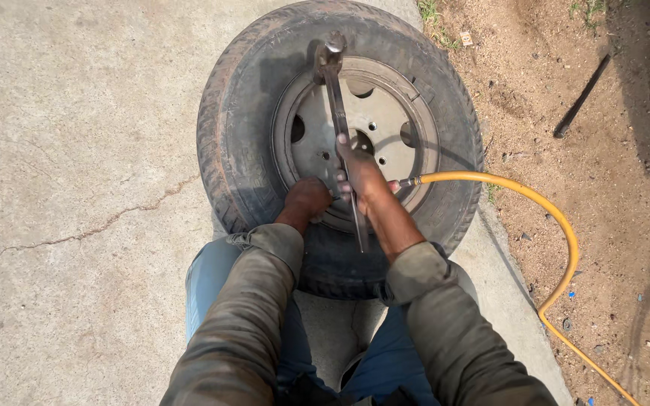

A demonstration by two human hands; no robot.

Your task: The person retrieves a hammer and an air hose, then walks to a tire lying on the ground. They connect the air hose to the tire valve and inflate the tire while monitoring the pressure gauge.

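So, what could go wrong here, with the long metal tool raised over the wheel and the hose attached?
1. The right hand grips the long metal tool over the rim; the left hand rests on the rim close beside it, so a slip might strike those fingers.
2. The yellow hose joins the wheel right next to the right hand; a missed blow could hit its fitting.
3. The person leans directly over the tyre, so anything springing up might reach them.
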